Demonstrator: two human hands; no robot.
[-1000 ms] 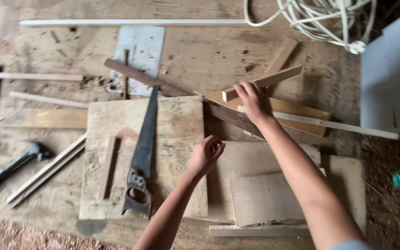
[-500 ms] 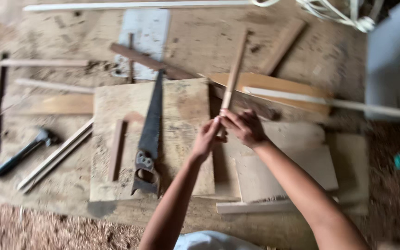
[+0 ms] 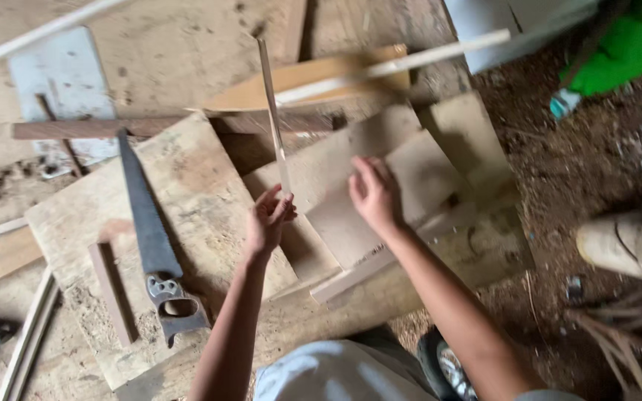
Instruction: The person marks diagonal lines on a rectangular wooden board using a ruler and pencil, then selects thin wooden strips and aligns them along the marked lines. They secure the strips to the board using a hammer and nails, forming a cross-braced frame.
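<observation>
Left hand point(image 3: 267, 219): pinched on thin strip point(image 3: 273, 111), held upright.
Right hand point(image 3: 374, 194): fingers spread, flat on board point(image 3: 403, 171).
Saw point(image 3: 150, 238): left of left hand.
Green package point(image 3: 622, 48): far right of right hand.

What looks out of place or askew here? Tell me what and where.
Little lies square. The handsaw rests loose, diagonal on the plywood board. The left hand pinches a thin wood strip upright; the right hand presses a skewed sheet.
</observation>
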